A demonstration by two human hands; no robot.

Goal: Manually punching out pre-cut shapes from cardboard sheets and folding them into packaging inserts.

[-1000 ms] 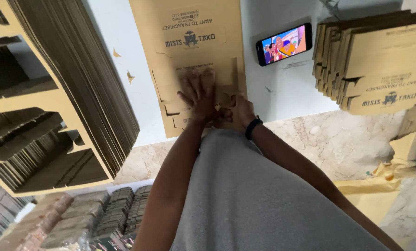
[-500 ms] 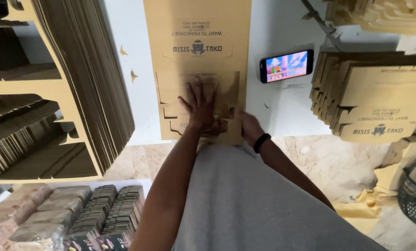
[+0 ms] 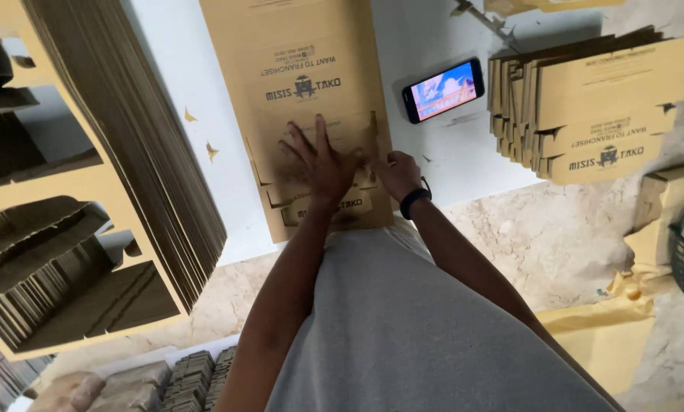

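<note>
Grey-shirted torso (image 3: 433, 336) fills the near view. Left hand (image 3: 323, 164), fingers spread apart, presses flat on a die-cut cardboard box blank (image 3: 304, 84) lying on the white worktop (image 3: 426, 38); right hand (image 3: 399, 174), fingers curled together, rests on its right edge. Left: tall stack of blanks (image 3: 120, 152). Farther right: smartphone (image 3: 443, 90) with lit screen, then folded box pile (image 3: 594, 107).

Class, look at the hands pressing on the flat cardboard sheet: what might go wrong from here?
1. The phone lies right beside the cardboard sheet; a sliding sheet might knock it.
2. The left hand and right hand press near cut slots, so an edge might nick a finger.
3. The tall cardboard stack leans close by and may slump.
</note>
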